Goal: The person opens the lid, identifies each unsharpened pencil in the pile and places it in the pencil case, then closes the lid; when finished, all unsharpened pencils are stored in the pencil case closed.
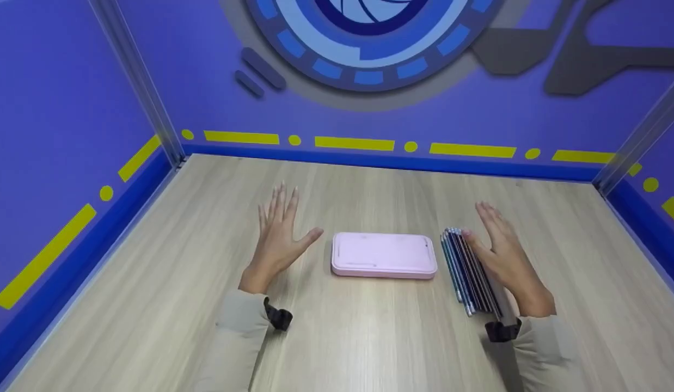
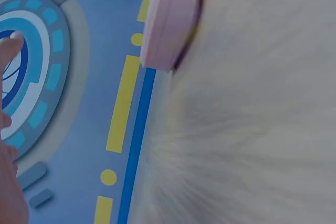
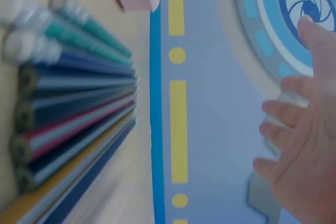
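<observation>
Right now, my left hand (image 1: 277,239) and right hand (image 1: 503,260) hold their fingers (image 1: 281,204) straight; pink case (image 1: 383,255) lies on the bench (image 1: 369,332) between, pencils (image 1: 467,272) beside my right.

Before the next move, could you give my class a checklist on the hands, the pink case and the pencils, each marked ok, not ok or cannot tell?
1. Left hand free: ok, it is spread and holds nothing.
2. Right hand free: ok, it is open beside the pencils and grips none.
3. Pencils gathered: ok, they lie side by side in one group.
4. Pink case clear of the pencils: ok, a narrow gap shows between them.
5. Pink case open, if it is to be filled: not ok, it looks closed.
6. Room inside the pink case: cannot tell, its inside is hidden.
</observation>
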The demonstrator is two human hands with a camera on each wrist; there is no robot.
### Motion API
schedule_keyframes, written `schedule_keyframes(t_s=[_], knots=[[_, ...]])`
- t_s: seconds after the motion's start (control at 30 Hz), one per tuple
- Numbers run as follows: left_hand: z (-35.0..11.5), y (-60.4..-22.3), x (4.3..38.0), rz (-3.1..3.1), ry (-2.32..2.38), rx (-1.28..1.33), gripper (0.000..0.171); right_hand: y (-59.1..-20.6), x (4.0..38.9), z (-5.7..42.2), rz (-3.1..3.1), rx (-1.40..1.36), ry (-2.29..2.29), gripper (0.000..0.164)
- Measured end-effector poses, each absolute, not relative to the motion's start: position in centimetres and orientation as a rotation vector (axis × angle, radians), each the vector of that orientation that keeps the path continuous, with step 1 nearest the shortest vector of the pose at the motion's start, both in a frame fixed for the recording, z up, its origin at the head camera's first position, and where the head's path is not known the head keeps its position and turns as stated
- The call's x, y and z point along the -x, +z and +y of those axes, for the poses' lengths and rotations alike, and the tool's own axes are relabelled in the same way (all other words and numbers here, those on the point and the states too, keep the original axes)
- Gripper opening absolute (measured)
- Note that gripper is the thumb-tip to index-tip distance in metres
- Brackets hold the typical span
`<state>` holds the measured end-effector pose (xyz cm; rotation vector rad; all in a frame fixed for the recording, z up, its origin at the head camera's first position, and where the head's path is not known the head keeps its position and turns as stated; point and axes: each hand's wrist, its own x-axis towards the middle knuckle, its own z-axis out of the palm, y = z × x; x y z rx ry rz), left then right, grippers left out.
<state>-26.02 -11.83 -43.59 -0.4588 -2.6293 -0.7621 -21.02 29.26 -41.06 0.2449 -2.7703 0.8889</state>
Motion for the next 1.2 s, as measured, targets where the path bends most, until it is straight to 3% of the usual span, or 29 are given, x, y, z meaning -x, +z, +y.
schedule_keyframes(t_s=[0.4,0.9,1.2], knots=[[-11.9,-46.0,26.3,-2.785,-1.491,0.697,0.113,-41.3,22.3,24.0,-2.947,-0.694,0.677,0.072],[-9.5,-48.1,26.5,-2.914,-1.500,0.844,0.120,-42.5,23.1,19.6,-3.084,-0.968,0.422,0.076],[-8.6,-48.5,26.8,-2.914,-1.430,0.883,0.112,-43.1,22.9,18.6,-3.101,-1.004,0.363,0.069]])
